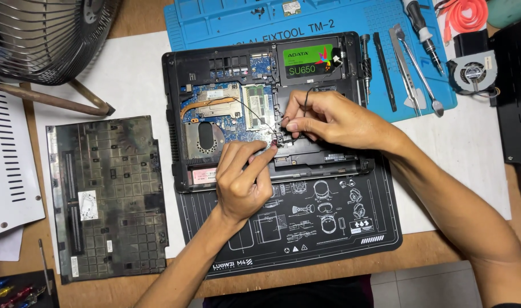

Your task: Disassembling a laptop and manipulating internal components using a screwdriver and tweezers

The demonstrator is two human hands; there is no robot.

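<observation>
An opened black laptop base (180, 102) with its bottom cover off lies in the middle of the desk, exposing a blue circuit board, a copper heat pipe (206, 102) and a round fan recess. Both hands meet over the right half of the board. The left hand (243, 179) comes in from below, its fingers curled narrow, forefinger and thumb pinched at a small part on the board just below the green memory module (255, 105). The right hand (329, 120) reaches in from the right, its fingertips closed on a thin black wire (306, 94) that loops up toward the drive bay; the two sets of fingertips are almost touching. A flat black solid-state drive with a green label (309, 60) sits in the bay at the upper right of the laptop, just above the right hand.

The laptop rests partly on a black printed work mat (323, 222) and a white sheet, over a brown wooden desk (426, 248). Behind it is a blue moulded silicone repair mat (215, 23) carrying a metal screwdriver, a black pry tool and steel tweezers (412, 68). The removed dusty black plastic bottom cover (109, 194) lies well to the left, and a wire-grille fan (38, 34) stands at the upper left. A small round cooling fan (471, 71) lies at the right.
</observation>
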